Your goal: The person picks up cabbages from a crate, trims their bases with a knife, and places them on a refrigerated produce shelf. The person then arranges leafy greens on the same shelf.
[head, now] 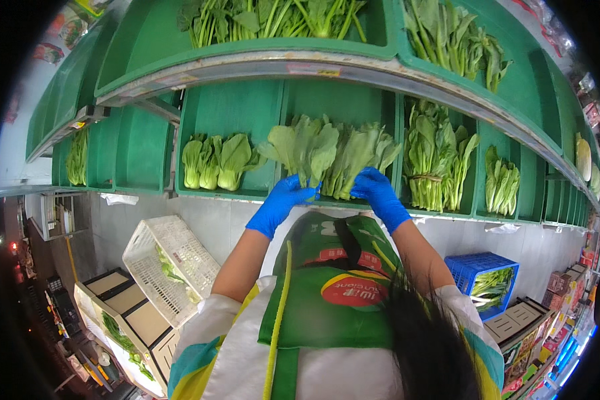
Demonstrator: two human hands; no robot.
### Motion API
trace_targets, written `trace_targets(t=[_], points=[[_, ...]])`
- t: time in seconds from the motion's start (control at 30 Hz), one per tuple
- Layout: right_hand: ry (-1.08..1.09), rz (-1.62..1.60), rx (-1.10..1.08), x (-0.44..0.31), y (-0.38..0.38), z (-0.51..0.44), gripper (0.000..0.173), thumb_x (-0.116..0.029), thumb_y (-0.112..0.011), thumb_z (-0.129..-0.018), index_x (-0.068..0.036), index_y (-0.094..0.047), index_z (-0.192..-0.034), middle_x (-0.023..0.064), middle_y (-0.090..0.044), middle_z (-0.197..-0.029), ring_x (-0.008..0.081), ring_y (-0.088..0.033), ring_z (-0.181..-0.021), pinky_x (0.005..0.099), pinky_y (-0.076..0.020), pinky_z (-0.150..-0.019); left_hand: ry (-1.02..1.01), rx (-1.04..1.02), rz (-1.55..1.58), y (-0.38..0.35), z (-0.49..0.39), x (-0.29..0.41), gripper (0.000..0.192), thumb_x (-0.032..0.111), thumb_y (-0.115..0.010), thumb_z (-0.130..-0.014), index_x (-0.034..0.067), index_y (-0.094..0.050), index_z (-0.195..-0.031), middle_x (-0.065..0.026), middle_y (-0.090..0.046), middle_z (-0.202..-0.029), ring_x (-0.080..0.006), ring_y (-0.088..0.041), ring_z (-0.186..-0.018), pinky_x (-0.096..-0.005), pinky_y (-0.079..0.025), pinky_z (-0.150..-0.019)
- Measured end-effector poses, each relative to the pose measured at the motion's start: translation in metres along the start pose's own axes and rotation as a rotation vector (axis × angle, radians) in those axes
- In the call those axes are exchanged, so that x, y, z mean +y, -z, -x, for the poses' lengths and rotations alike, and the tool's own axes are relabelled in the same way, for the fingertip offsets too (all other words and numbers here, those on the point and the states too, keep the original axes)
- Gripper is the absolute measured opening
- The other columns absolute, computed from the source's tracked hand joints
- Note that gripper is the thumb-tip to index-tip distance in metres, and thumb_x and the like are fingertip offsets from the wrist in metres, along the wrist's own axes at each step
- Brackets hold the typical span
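My left hand (292, 197), in a blue glove, pinches the lower stems of a bunch of broad-leaf greens (306, 147). That bunch stands upright in front of a middle green tray (337, 97) on the lower shelf. Close beside it, more leafy greens (347, 155) lean in the tray. My right hand (377, 192), also gloved in blue, is at the right side of these greens with its fingers curled. Whether it grips any stems cannot be made out. Left of my hands, several heads of bok choy (217, 162) sit in the neighbouring tray.
An upper shelf edge (260, 62) juts out above, carrying greens. Tied greens (425, 160) and small lettuce-like greens (502, 180) stand to the right. Behind me are a white plastic crate (200, 255), a blue crate (480, 260) of green vegetables, and a beige display stand (145, 320).
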State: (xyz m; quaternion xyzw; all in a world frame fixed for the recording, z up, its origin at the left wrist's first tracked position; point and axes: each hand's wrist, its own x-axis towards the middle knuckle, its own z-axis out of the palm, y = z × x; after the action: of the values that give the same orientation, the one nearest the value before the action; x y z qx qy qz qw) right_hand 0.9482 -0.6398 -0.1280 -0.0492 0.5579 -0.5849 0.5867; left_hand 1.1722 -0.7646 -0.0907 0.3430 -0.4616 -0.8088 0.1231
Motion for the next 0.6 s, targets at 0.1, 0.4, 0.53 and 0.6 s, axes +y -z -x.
trace_targets(t=[0.1,0.4,0.53,0.6], points=[[0.318,0.676,-0.008,-0.016,-0.016,0.005,0.035,-0.016,-0.069,-0.075,-0.005,-0.055,-0.106,0.0078,-0.059,-0.095,0.0164,-0.057,-0.085,0.0282,-0.0467,-0.075,-0.111,0.089,-0.075,-0.027,0.000,0.006,0.034,0.006,-0.064,-0.080,0.003,-0.058,-0.113,-0.0051,-0.064,-0.102,-0.0155,-0.060,-0.092,-0.0297,-0.047,-0.084],[0.681,0.499,0.046,-0.087,-0.013,0.098,0.026,-0.017,-0.070,-0.077,-0.002,-0.061,-0.097,0.0103,-0.063,-0.085,0.0118,-0.056,-0.071,0.0275,-0.0455,-0.062,-0.463,0.208,-0.635,-0.145,-0.008,0.025,0.023,0.012,-0.072,-0.074,0.003,-0.058,-0.089,-0.0052,-0.054,-0.073,-0.0125,-0.051,-0.067,-0.0281,-0.042,-0.059],[0.808,0.462,0.078,-0.179,0.021,0.146,0.031,-0.010,-0.069,-0.077,-0.002,-0.060,-0.106,0.0090,-0.065,-0.100,0.0139,-0.060,-0.090,0.0295,-0.0474,-0.080,-0.627,0.051,-0.481,-0.182,-0.019,0.040,0.043,0.009,-0.070,-0.075,0.006,-0.056,-0.115,-0.0089,-0.057,-0.107,-0.0181,-0.057,-0.090,-0.0288,-0.046,-0.078],[0.873,0.384,0.138,-0.251,0.043,0.160,0.030,-0.008,-0.066,-0.080,0.000,-0.058,-0.108,0.0087,-0.064,-0.101,0.0140,-0.060,-0.090,0.0284,-0.0489,-0.077,-0.584,0.032,-0.543,-0.187,-0.027,0.042,0.040,0.007,-0.068,-0.076,0.008,-0.057,-0.115,-0.0084,-0.058,-0.105,-0.0176,-0.057,-0.089,-0.0285,-0.046,-0.079]])
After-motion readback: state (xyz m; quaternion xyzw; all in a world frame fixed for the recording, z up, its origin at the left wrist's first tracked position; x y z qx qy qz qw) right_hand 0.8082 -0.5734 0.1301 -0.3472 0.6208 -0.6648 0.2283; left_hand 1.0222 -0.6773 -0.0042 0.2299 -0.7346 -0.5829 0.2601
